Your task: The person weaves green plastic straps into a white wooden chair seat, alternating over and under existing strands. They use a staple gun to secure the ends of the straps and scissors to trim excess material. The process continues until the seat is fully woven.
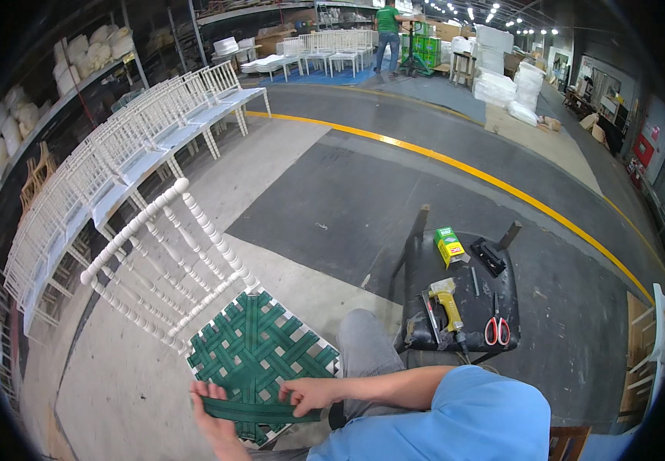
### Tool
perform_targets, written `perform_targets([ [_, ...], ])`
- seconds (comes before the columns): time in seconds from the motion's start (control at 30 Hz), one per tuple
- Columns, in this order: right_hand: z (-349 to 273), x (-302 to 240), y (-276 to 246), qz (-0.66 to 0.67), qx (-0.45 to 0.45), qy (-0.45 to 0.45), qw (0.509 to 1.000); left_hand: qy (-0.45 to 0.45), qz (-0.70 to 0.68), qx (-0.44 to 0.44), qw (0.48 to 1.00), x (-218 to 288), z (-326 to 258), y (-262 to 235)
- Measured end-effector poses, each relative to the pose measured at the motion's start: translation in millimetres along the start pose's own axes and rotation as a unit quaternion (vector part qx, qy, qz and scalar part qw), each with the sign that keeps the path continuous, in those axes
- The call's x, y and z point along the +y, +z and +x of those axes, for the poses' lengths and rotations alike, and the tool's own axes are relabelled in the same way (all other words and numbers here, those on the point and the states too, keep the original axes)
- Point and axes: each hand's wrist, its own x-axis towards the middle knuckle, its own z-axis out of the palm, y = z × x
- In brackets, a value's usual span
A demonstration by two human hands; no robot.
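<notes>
We see both hands on a green webbing strap [259,412], stretched flat across the near edge of the white chair [165,261]'s seat frame. Left hand [211,411] pinches the strap's left end, fingers curled over it, at the near-left corner of the seat. Right hand [309,394] grips the strap toward its right end, thumb on top, near the seat's near-right corner. Both hands closed on the strap, neither released.

The seat itself is a woven green webbing lattice [258,347], strips crossing over and under, filling the frame (the strap in hand lies at the lattice's near edge, touching it). Chair back of white turned spindles tilts away to the upper left.

To the right of the chair, well apart from the hands, stands a black stool [501,296] used as a tool stand. On it: a yellow staple gun [449,301] near the left edge, red-handled scissors [497,329] at the near-right corner, a small green and yellow box [449,246] at the far-left corner, a black tool [488,257] at the far edge (kind unclear).

Person's grey-trousered knee [367,342] sits between chair and stool; blue sleeve [478,419] at the lower edge.

Beyond: a row of white chairs [129,146] along the left, a yellow floor line [470,173], another person in a green shirt [387,31] far off.
</notes>
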Motion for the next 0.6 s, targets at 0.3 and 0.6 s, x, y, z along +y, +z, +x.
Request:
perform_targets([
  [0.3,11.0,28.6,-19.8,-0.294,0.067,-0.128,0.945,0.011,0.035,0.066,0.997,-12.2,-17.7,47.2],
  [0.6,20.9,-3.0,-6.6,-0.077,-0.083,-0.103,0.988,0.017,0.138,0.075,0.987,-29.4,-55.1,64.3],
])
